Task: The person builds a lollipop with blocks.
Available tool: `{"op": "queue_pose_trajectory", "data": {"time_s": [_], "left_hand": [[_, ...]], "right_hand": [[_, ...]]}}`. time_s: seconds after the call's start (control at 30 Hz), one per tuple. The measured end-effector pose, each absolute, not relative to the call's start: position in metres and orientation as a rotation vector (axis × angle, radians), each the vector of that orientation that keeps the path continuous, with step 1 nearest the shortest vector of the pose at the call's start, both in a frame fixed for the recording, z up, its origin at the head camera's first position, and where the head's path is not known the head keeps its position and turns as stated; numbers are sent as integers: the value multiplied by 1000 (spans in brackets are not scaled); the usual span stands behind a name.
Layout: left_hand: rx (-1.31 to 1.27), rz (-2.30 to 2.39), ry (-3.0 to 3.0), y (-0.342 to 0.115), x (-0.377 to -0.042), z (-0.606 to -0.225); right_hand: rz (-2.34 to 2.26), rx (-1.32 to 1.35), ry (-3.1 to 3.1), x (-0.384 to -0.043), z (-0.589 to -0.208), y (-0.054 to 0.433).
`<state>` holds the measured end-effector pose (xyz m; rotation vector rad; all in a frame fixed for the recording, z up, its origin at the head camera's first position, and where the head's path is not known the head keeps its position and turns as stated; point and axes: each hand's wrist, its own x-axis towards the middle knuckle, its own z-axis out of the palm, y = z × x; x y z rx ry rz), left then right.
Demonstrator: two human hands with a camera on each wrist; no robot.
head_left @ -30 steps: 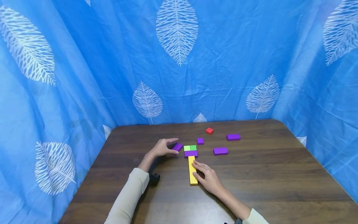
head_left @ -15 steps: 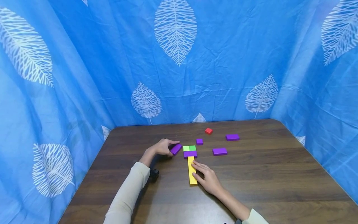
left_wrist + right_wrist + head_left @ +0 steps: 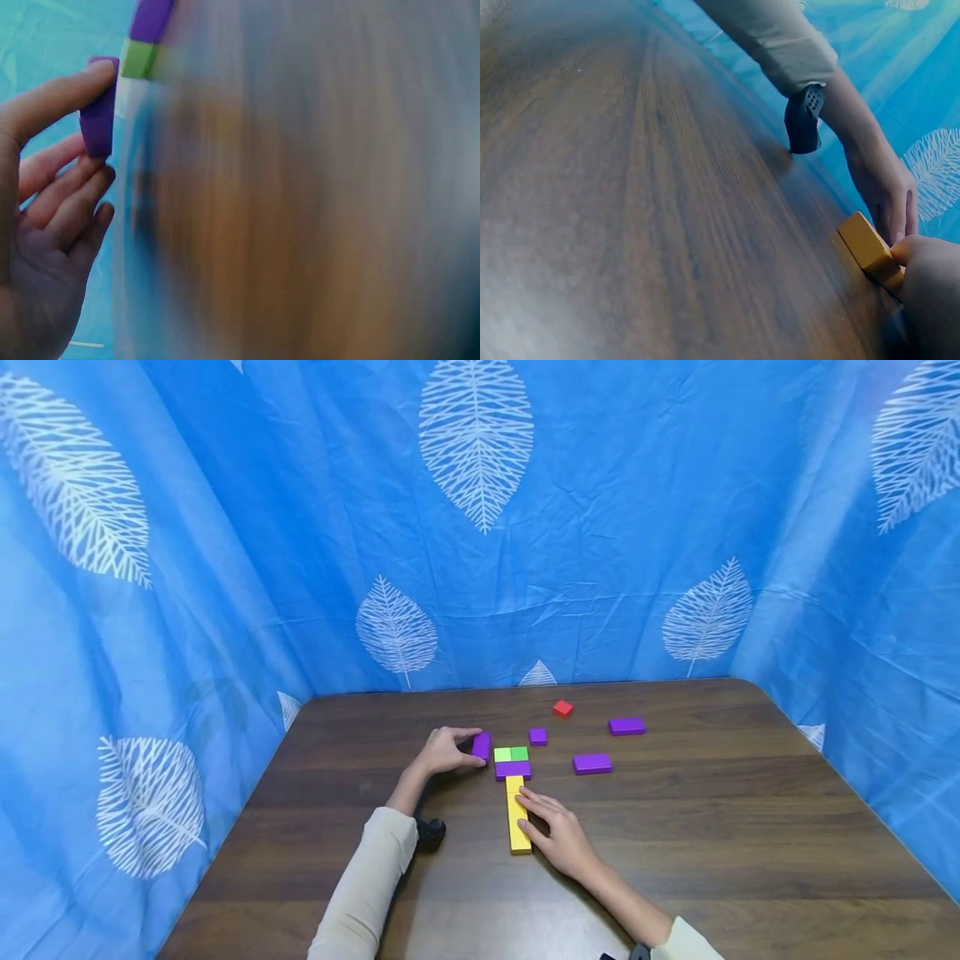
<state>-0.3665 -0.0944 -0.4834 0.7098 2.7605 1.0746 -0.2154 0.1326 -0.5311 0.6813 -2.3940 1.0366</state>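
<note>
My left hand (image 3: 444, 752) pinches a purple block (image 3: 482, 748) between thumb and fingers, just left of a row of laid blocks. The left wrist view shows the thumb on one side of that block (image 3: 99, 116) and fingertips at its lower end. A light green block (image 3: 502, 754) and a green block (image 3: 519, 753) lie side by side behind a crosswise purple block (image 3: 512, 770). From there a yellow bar (image 3: 518, 839) runs toward me, a seam across its far part. Along its right side, the fingers and thumb of my right hand (image 3: 562, 842) rest against it, loosely extended.
A small purple block (image 3: 537, 737) and a red block (image 3: 562, 708) lie farther back on the wooden table (image 3: 712, 827). Two longer purple blocks (image 3: 592, 764) lie to the right. Behind the table hangs a blue curtain (image 3: 600, 527) with white leaf prints.
My left hand has closed its fingers on the purple block, turned it from slanted to nearly lengthwise and brought it slightly back and right. The right hand has stayed at the yellow bar.
</note>
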Motion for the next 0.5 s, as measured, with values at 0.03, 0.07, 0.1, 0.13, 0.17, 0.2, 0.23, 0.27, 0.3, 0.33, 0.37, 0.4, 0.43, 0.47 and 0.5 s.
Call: {"op": "queue_pose_trajectory", "data": {"time_s": [0.03,0.07,0.1,0.13,0.17,0.2,0.23,0.27,0.3,0.33,0.37,0.4,0.43,0.47,0.5], "left_hand": [[680,1119,2769,-93,-365,-485],[650,1157,2778,-91,-364,-486],[627,1189,2786,-90,-362,-487],[605,1217,2789,-89,-360,-489],[588,1241,2795,-88,-359,-490],[587,1245,2815,-87,-356,-491],[575,1263,2821,-87,-355,-492],[568,1280,2824,-86,-353,-494],[571,1293,2834,-86,-352,-495],[568,1306,2842,-85,-351,-497],[566,1308,2854,-84,-351,-499],[570,1304,2864,-84,-351,-501],[563,1317,2855,-83,-352,-503],[566,1308,2864,-83,-352,-505],[578,1296,2874,-82,-353,-507]], "right_hand": [[1032,682,-2394,-216,-531,133],[1027,681,-2395,-216,-531,133],[1026,681,-2396,-217,-531,133],[1026,682,-2398,-217,-531,133],[1027,681,-2400,-217,-531,132],[1024,681,-2400,-217,-531,132],[1023,681,-2401,-216,-531,132],[1024,681,-2402,-216,-531,132],[1023,683,-2402,-216,-532,132],[1022,683,-2403,-216,-532,132],[1018,681,-2405,-216,-532,132],[1016,682,-2406,-216,-533,132],[1014,679,-2407,-216,-533,133],[1014,677,-2408,-216,-533,133],[1013,675,-2406,-216,-533,133]]}}
